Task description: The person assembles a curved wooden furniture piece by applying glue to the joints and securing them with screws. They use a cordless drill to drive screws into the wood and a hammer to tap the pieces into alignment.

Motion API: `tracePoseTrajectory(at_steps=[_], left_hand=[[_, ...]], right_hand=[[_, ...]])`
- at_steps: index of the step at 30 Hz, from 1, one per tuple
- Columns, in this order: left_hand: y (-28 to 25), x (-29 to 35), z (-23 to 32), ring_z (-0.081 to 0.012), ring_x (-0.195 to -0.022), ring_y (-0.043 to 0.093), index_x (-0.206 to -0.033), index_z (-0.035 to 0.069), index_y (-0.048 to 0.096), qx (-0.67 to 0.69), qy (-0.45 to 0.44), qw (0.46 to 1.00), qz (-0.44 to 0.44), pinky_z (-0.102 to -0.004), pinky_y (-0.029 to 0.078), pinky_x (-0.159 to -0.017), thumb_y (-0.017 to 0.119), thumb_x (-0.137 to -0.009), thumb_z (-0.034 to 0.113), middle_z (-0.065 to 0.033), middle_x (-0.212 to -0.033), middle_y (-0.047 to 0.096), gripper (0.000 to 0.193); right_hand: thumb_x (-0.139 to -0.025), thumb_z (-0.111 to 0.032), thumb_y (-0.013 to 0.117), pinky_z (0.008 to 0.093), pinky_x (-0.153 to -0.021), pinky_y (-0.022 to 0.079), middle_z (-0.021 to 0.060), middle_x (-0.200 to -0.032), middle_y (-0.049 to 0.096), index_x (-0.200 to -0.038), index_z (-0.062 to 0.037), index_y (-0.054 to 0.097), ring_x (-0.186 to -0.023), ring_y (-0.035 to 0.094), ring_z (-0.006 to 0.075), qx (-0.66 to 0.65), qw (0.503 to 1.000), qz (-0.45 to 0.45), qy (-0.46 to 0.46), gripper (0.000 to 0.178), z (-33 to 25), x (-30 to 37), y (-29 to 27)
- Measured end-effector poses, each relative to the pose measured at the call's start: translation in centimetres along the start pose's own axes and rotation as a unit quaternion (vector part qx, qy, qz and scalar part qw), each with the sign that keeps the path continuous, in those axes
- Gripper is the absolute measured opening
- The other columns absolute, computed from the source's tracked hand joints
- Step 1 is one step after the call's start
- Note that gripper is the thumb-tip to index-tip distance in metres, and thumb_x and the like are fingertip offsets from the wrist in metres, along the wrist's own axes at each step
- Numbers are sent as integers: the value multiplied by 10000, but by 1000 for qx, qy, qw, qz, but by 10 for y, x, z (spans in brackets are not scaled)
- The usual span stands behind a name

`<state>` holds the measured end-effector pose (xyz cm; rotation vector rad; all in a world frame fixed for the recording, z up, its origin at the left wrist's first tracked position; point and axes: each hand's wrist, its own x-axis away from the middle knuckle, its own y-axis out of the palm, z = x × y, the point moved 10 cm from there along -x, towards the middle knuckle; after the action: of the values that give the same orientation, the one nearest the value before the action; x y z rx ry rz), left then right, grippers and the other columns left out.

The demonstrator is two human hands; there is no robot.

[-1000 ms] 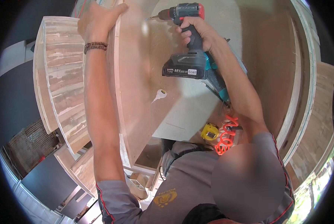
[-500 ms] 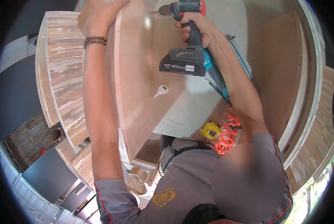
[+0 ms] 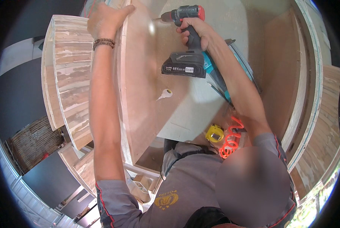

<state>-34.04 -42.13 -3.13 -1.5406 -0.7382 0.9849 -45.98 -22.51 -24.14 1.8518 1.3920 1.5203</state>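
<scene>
My right hand (image 3: pixel 194 32) is wrapped around the grip of a black and red cordless drill (image 3: pixel 187 14), its battery hanging below. The drill bit (image 3: pixel 157 19) points left at the inner face of an upright wooden panel (image 3: pixel 139 72). A bright light spot falls on that face close to the tip; whether the tip touches the wood I cannot tell. At the far end, my left hand (image 3: pixel 108 19) grips the panel's edge, thumb on the inner side, the other fingers partly hidden. Below my right forearm lies a teal and black tool (image 3: pixel 214 74), partly covered.
A small white drop-shaped thing (image 3: pixel 167 93) lies near the drill's battery. Closer to me are a yellow tape measure (image 3: pixel 214 133) and an orange coiled hose (image 3: pixel 230 143). Another wooden panel (image 3: pixel 282 76) rises at the right, and streaky plywood (image 3: pixel 73 76) stands at the left.
The panel and my left hand sit slightly farther right and lower in the picture. The drill with my right hand is slightly lower; both grips look the same.
</scene>
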Motion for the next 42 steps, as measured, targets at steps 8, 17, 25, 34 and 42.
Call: tracePoseTrajectory(at_steps=[8, 17, 25, 34, 42], left_hand=[[-10, 9, 5, -369, -1111, 694, -1312, -28, 610, -28, -30, 999, -29, -434, 553, -933, 774, -591, 728, -234, -1223, 695, 1057], [-15, 14, 7, -377, -1136, 679, -1327, -27, 583, 0, -51, 998, -25, -441, 533, -961, 792, -562, 705, -224, -1260, 680, 1079], [-24, 18, 13, -417, -1119, 666, -1302, -36, 591, 58, -26, 998, -18, -456, 524, -970, 815, -655, 570, -268, -1193, 690, 914], [0, 6, -8, -429, -1435, 384, -1474, -49, 432, 272, 64, 959, -49, -429, 271, -1228, 748, -805, 495, -310, -1496, 450, 918], [-77, 162, -30, -366, -1371, 479, -1391, 12, 514, 136, 303, 939, 84, -451, 375, -1145, 772, -808, 492, -273, -1440, 514, 798]], right_hand=[[-801, -35, 624, 237, -496, 555, 73, -861, 642, -992, 23, 562, -521, 550, 84, 4, 1000, 27, 4, 208, 0, 7, 7], [-808, -53, 629, 248, -525, 587, 80, -878, 658, -1129, 76, 587, -572, 622, 95, 25, 999, 11, -21, 348, -3, -4, -5], [-828, -83, 612, 281, -581, 573, 70, -809, 640, -1082, 73, 607, -619, 619, 125, -23, 999, -20, 35, 298, 6, 3, 11], [-838, -92, 605, 287, -588, 562, 62, -739, 632, -1090, 83, 626, -600, 594, 144, 35, 998, -27, -41, 307, 6, 19, 11], [-809, -6, 631, 310, -635, 541, 176, -997, 666, -1173, 59, 552, -712, 596, 169, 3, 960, -14, -280, 378, -65, 86, -11]])
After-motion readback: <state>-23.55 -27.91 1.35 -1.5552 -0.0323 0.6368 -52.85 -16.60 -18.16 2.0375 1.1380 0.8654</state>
